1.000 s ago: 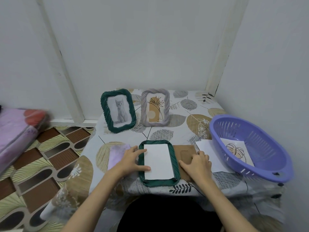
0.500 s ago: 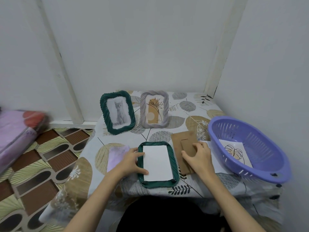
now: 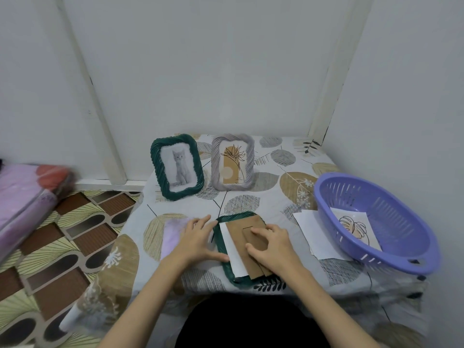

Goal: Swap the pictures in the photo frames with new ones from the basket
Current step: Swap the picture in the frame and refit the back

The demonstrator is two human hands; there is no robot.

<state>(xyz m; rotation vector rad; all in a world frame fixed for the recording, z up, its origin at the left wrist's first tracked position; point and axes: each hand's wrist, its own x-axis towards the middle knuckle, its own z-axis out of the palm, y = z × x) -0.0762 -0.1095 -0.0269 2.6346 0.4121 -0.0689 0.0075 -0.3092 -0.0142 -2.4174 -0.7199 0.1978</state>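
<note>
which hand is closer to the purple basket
Right. The right hand rests on the brown backing board, with white paper between it and the purple basket; the left hand lies farther away.

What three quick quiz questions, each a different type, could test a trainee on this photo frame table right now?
1. True or false: the brown backing board lies fully seated and square in the face-down green frame.
2. Multiple choice: the picture in the purple basket shows A) a cat, B) a line-drawn leaf, C) nothing, it is blank.
3. Fill in: the right hand presses on the board while the left hand steadies the frame's ____ edge.

Key: 1 false, it sits skewed with white paper showing beside it; 2 B; 3 left.
</note>
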